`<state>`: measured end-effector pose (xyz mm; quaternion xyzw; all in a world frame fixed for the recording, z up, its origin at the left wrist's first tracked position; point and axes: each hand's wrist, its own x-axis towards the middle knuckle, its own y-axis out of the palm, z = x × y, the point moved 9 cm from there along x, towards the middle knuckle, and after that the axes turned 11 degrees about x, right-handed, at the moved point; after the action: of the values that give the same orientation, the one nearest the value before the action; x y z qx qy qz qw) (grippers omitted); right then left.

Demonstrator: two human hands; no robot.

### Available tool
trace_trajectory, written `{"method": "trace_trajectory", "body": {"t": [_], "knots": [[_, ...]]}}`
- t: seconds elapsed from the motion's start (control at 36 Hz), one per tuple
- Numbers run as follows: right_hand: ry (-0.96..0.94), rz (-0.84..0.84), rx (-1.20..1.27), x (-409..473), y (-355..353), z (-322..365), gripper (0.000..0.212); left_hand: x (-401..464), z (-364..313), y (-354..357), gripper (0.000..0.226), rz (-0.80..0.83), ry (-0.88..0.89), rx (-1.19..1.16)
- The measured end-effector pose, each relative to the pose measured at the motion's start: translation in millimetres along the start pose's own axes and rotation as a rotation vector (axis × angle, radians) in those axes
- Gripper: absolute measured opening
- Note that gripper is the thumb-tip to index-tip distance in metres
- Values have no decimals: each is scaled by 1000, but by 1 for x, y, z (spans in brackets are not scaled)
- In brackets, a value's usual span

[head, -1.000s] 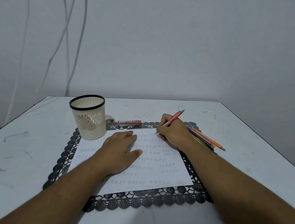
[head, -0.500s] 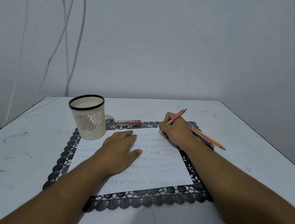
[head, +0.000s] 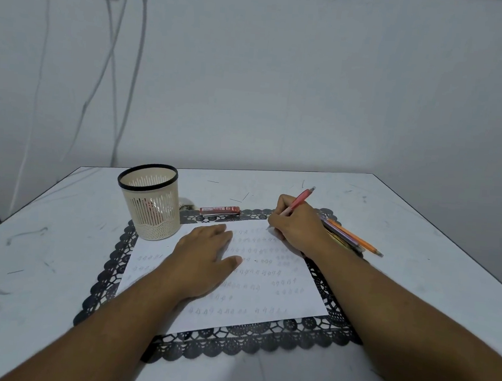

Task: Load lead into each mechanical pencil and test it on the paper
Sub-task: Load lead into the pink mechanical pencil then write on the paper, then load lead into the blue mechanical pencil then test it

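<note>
1. One white table, scuffed with dark marks, set against a pale wall with cables hanging down at the upper left.
2. One black lace mat in the middle of the table, under everything else in the work area.
3. One white sheet of paper lying on the mat, covered with rows of small pencil marks.
4. Two bare forearms reaching in from the near edge, crossing the front of the mat and hiding part of the sheet.
5. One cream slotted cup with a black rim, upright at the far left corner of the mat, just beside the paper; something reddish inside, too blurred to name.
6. Left hand flat on the paper, fingers straight and close together, thumb out to the right, pressing the sheet down.
7. Right hand at the far right corner of the paper, fingers curled and pinching one pink pencil.
8. Pink pencil tilted, long axis running from tip at the lower left, down on the paper, to cap at the upper right, pointing away toward the wall.
9. A bundle of spare pencils lying on the right edge of the mat behind the right wrist, partly hidden by it; orange and purple ones visible, exact count unclear; tips pointing right and toward the near side.
10. One small red lead case lying flat on the far edge of the mat, long axis left to right, between the cup and the right hand.
</note>
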<state>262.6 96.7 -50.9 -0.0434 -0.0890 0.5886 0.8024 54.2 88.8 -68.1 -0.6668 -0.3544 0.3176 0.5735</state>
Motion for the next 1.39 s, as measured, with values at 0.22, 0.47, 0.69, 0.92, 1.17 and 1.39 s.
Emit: {"method": "trace_trajectory", "body": {"t": [0.22,0.47,0.69,0.92,1.17,1.39], "knots": [[-50,-130,91,-5,-27,14,18,1,-1,0,70,-23,13,-5],[63,-39,367,-7,-13,22,17,-17,-7,-45,48,-345,104,-239],[-138,-24,311,-28,-2,72,29,-72,34,-134,39,-1080,38,-298],[-272,2,507,-34,39,140,13,-50,116,-104,109,-943,-348,-585],[-586,29,57,-31,112,197,21,-26,130,-67,139,-691,-315,-835],[-625,90,-429,-13,172,178,16,-21,140,-63,128,-704,-309,-817]]}}
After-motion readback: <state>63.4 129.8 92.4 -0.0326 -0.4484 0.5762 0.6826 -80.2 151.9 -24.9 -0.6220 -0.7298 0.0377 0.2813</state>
